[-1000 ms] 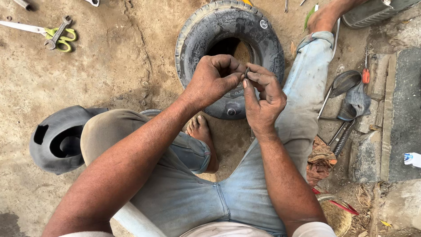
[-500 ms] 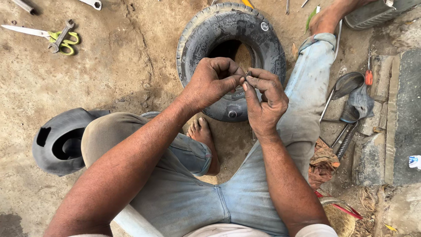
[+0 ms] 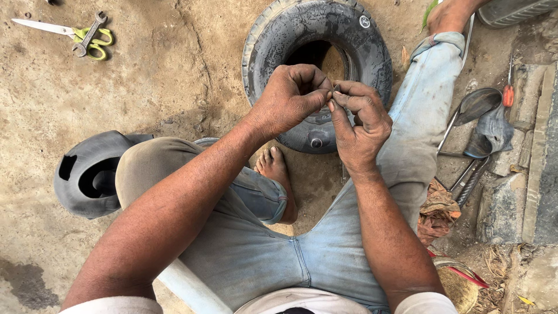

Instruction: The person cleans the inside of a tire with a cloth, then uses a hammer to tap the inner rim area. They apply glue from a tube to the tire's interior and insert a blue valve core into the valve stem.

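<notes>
My left hand (image 3: 292,97) and my right hand (image 3: 360,123) meet in front of me, fingertips pinched together on a small dark piece (image 3: 335,89) that is mostly hidden by the fingers. Both hands hover above a small black tyre (image 3: 273,40) lying flat on the dirt ground. I sit on the ground in faded jeans, my right leg stretched past the tyre and my left leg folded with the bare foot (image 3: 278,174) under my forearms.
A black rubber inner tube piece (image 3: 87,174) lies by my left knee. Green-handled scissors (image 3: 87,36) and a wrench (image 3: 88,35) rest at the far left. Metal tyre levers (image 3: 474,107), a red screwdriver (image 3: 508,93) and a rag (image 3: 437,209) lie at the right beside stone blocks (image 3: 532,192).
My hands stay pinched on the small piece over the tyre; the fingers shift only slightly. The view has drifted a little.
</notes>
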